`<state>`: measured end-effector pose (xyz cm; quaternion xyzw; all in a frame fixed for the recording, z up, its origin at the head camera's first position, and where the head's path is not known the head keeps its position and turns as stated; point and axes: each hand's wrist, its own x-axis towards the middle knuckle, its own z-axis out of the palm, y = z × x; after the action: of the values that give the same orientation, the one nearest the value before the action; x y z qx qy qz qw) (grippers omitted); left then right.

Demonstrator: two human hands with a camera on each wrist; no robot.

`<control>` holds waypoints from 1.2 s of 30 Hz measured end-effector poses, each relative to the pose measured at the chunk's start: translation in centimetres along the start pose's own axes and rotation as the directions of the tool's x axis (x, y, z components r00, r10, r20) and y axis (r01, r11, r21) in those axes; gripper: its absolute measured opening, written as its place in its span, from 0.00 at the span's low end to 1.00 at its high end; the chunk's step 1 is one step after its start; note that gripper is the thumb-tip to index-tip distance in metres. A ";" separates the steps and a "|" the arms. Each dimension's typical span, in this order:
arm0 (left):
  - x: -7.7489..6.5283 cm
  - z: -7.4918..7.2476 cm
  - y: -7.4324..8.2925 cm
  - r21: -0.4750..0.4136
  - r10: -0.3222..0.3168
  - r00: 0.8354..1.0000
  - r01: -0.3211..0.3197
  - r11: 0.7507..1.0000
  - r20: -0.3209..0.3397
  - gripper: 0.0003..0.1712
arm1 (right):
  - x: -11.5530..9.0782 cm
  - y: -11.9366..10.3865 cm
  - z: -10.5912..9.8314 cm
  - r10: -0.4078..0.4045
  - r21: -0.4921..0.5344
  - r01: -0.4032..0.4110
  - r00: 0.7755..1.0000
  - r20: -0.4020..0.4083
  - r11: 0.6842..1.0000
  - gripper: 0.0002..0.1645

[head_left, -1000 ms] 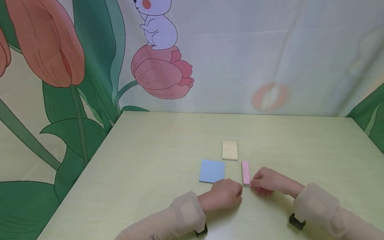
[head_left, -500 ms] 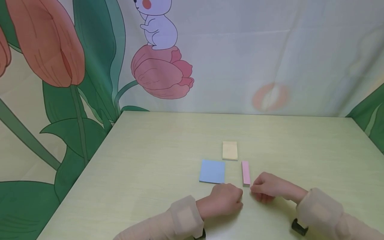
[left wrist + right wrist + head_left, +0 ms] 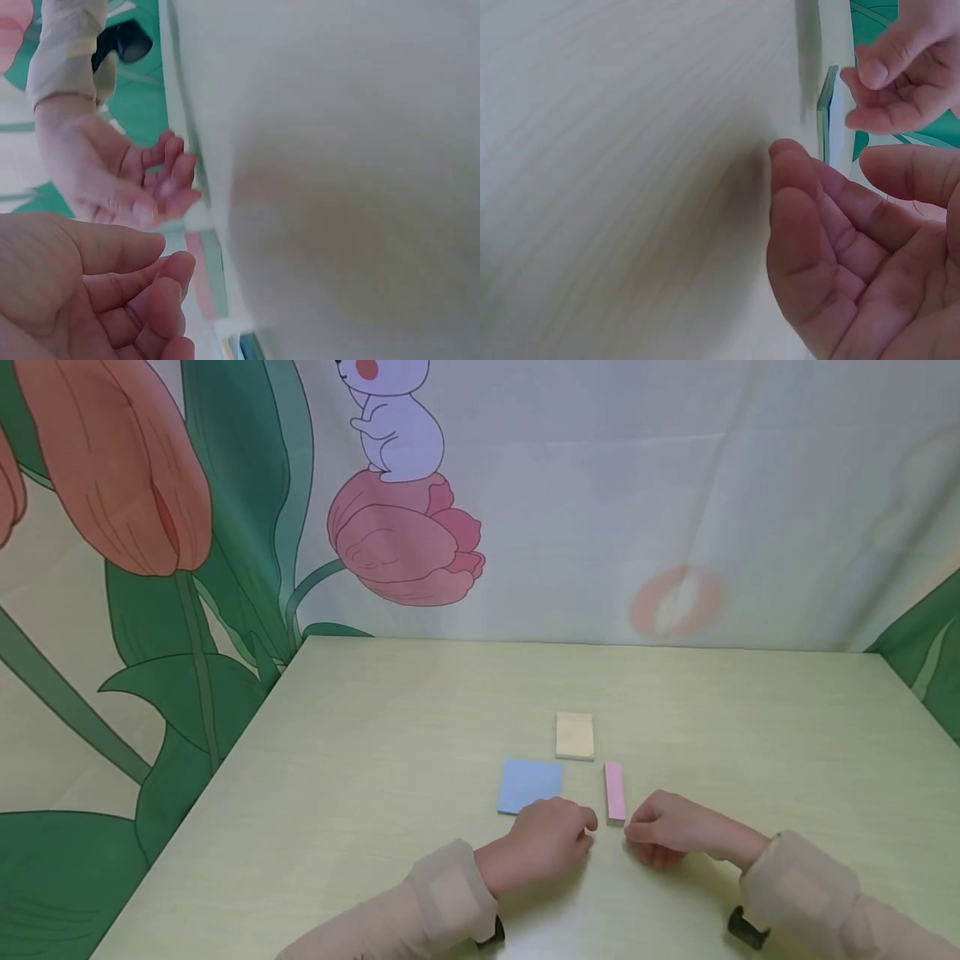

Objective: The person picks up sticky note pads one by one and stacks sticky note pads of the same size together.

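Three sticky note pads lie apart on the table: a blue square pad [image 3: 529,783], a pale yellow one [image 3: 574,736] farther back, and a narrow pink one [image 3: 614,793] to their right. My left hand [image 3: 549,842] is above the table and covers the blue pad's near edge from the head view. In the left wrist view its fingers [image 3: 166,307] are loosely bent with nothing between them. My right hand [image 3: 671,828] is beside the pink pad's near right corner. The right wrist view shows loosely curved fingers [image 3: 799,225] and thumb apart, holding nothing.
The light wood-grain table [image 3: 360,727] ends at a printed curtain [image 3: 570,527] with tulips and a white animal. Dark devices are strapped at both wrists, one below the right cuff [image 3: 747,928].
The left hand first drew back toward me, then shifted left and forward over the blue pad's near edge. The right hand moved slightly away from the pink pad. The pads stayed put.
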<state>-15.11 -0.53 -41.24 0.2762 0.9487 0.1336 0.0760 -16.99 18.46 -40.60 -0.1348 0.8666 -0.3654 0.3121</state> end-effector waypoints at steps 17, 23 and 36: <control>-1.4 -2.0 -4.2 -0.136 -0.170 0.959 0.142 0.981 -0.227 0.20 | 0.1 -1.5 0.7 -0.221 0.342 0.202 0.975 0.017 0.918 0.29; -1.9 -2.7 -5.1 -0.179 -0.209 0.955 0.173 0.969 -0.210 0.03 | 0.6 -2.1 1.5 -0.201 0.480 0.170 0.980 0.014 0.861 0.35; -2.8 -2.7 -5.9 -0.167 -0.245 0.960 0.222 0.961 -0.135 0.14 | 1.8 -2.9 3.0 -0.221 0.728 0.153 0.975 -0.002 0.668 0.39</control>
<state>-16.35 -7.46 -40.22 0.1442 0.9650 0.2159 0.0381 -16.47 13.98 -40.97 -0.1046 0.6192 -0.7011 0.3380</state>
